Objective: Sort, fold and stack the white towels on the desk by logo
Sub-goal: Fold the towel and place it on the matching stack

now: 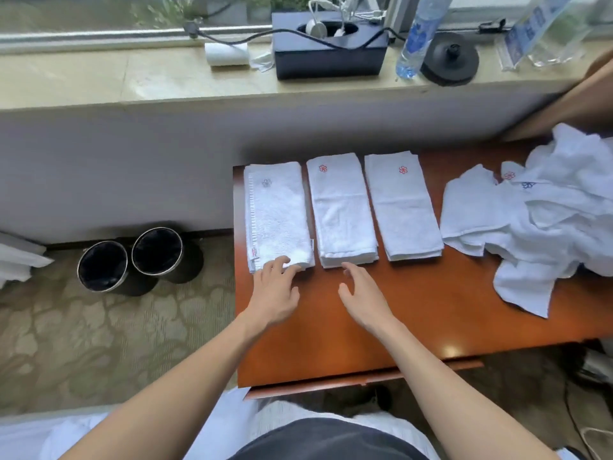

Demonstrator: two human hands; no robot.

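Desk (414,310) bears folded towels (343,210) running front-to-back, logos (323,168) far.

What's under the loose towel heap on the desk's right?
The wooden desk; a red-logo towel and a blue-logo towel peek from the heap. Deeper layers are covered.

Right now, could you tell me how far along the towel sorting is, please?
Done: the folded grey-logo towel, the middle red-logo stack and the right red-logo stack lie side by side. In hand: the left hand touches the grey-logo towel's near edge; the right hand is open nearby. Left: the unfolded pile, showing red and blue logos.
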